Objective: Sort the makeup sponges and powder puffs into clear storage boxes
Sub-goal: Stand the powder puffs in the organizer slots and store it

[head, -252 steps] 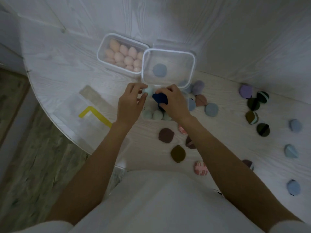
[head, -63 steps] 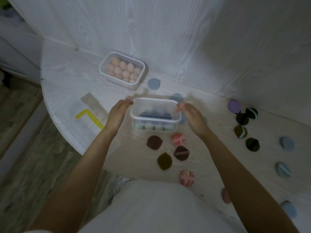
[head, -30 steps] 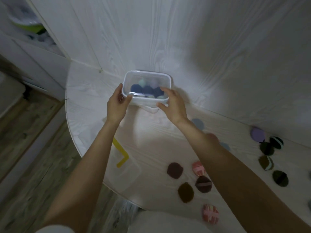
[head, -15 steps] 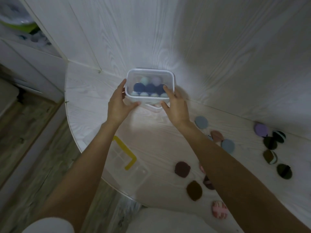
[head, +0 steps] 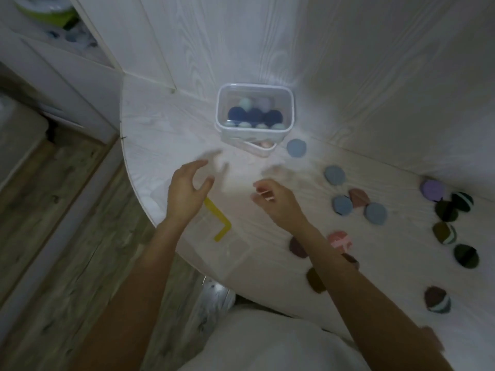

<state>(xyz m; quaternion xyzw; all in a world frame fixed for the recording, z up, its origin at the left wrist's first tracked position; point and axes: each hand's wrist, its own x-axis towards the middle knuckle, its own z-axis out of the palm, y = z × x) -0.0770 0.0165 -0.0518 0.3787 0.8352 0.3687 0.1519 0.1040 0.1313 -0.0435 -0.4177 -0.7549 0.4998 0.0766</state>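
1. Both hands, left hand (head: 187, 191) and right hand (head: 276, 200), are held spread and empty above the table (head: 160, 145).
2. A clear box of blue and mint sponges (head: 254, 111) is stacked on a second box (head: 261, 148) by the wall; that step seems done.
3. Next, loose powder puffs (head: 296, 148) would be gathered: roughly fifteen are counted.

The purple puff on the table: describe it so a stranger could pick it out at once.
Start at the white table and follow the back wall to the far right, past the stacked clear boxes. There, beside a cluster of dark green puffs, lies the purple puff, closest to the wall. It is the only lilac puff loose on the table; its neighbours are dark green, some striped.
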